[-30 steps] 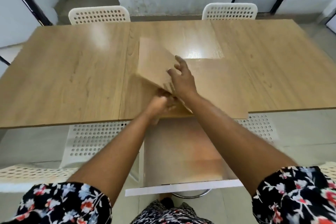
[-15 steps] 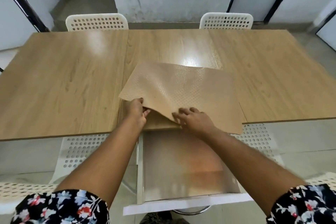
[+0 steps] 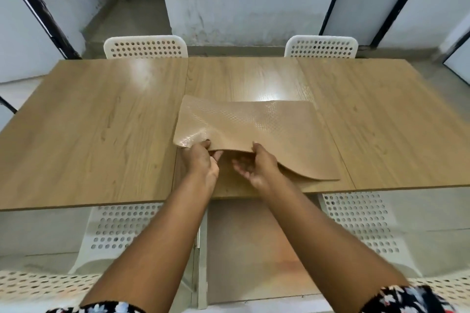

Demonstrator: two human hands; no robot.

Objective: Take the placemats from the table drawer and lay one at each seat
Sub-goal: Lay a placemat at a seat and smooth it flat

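Observation:
A tan, dimpled placemat (image 3: 264, 124) lies on the middle of the wooden table (image 3: 89, 129), its near edge lifted off the mats beneath it (image 3: 297, 173). My left hand (image 3: 202, 160) pinches the mat's near-left corner. My right hand (image 3: 256, 165) is palm-up under the raised near edge, fingers curled around it. Below the table's front edge the white drawer (image 3: 254, 249) stands pulled out towards me, and its floor looks bare.
Two white perforated chairs stand at the far side, one on the left (image 3: 145, 47) and one on the right (image 3: 321, 47). Two more, a left chair (image 3: 114, 231) and a right chair (image 3: 361, 226), sit at the near side, either side of the drawer. Black-framed doors line the walls.
The top mat, flipped up one second ago, has been laid back down flat. My right hand went from on top of the mat to underneath its near edge, lifting it.

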